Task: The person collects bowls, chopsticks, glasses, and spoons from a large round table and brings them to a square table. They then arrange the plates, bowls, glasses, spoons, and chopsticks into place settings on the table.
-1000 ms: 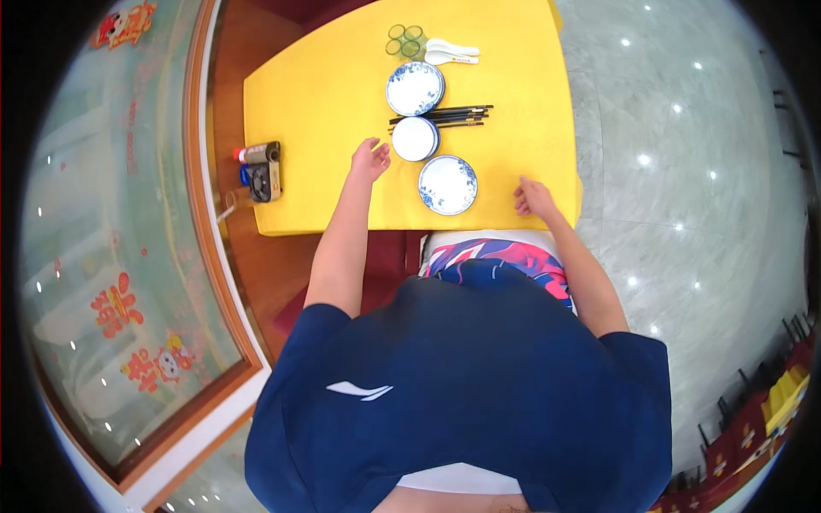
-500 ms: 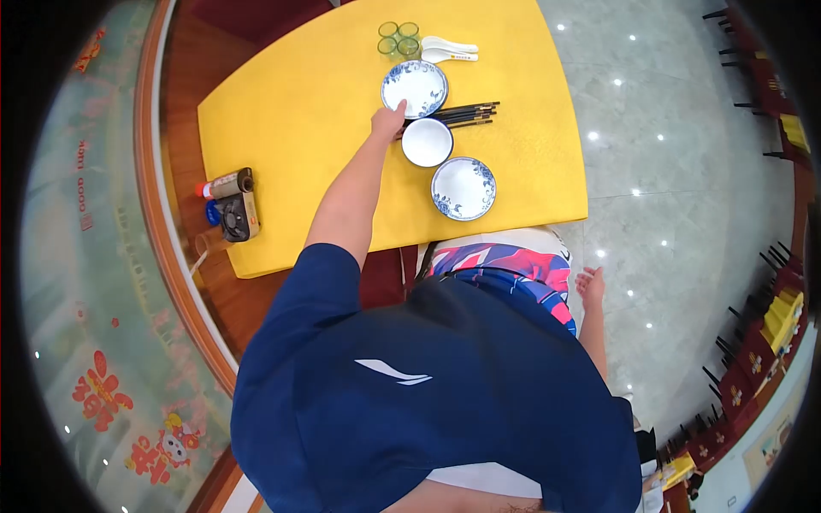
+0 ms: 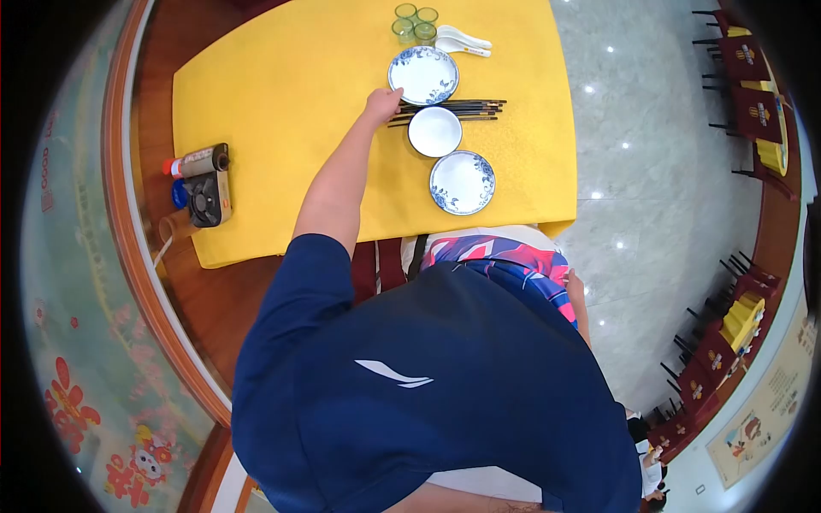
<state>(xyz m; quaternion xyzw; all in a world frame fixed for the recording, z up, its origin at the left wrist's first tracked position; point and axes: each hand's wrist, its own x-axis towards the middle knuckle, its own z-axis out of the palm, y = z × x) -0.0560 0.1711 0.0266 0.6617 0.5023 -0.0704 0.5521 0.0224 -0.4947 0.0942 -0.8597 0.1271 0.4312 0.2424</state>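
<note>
My left hand point(image 3: 383, 104) is at the left rim of the upper blue-patterned plate point(image 3: 423, 75), fingers closed on its edge. Just below lie several black chopsticks point(image 3: 470, 109), partly under or behind a white bowl point(image 3: 434, 132). Nearer to me sits another blue-patterned plate point(image 3: 462, 183). Above the upper plate stand several green glasses point(image 3: 415, 24), with white spoons point(image 3: 463, 41) to their right. My right hand point(image 3: 575, 280) hangs low beside my hip, off the table; its fingers are too hidden to read.
The yellow-covered table point(image 3: 291, 128) has a portable stove point(image 3: 207, 198) and a dark canister point(image 3: 202, 160) at its left edge. A glass partition stands at the left. Dark chairs point(image 3: 757, 111) and another person point(image 3: 652, 466) are at the right.
My left hand has moved up and right to the upper plate and grips its edge. My right hand has left the table and dropped to my side. The view has shifted.
</note>
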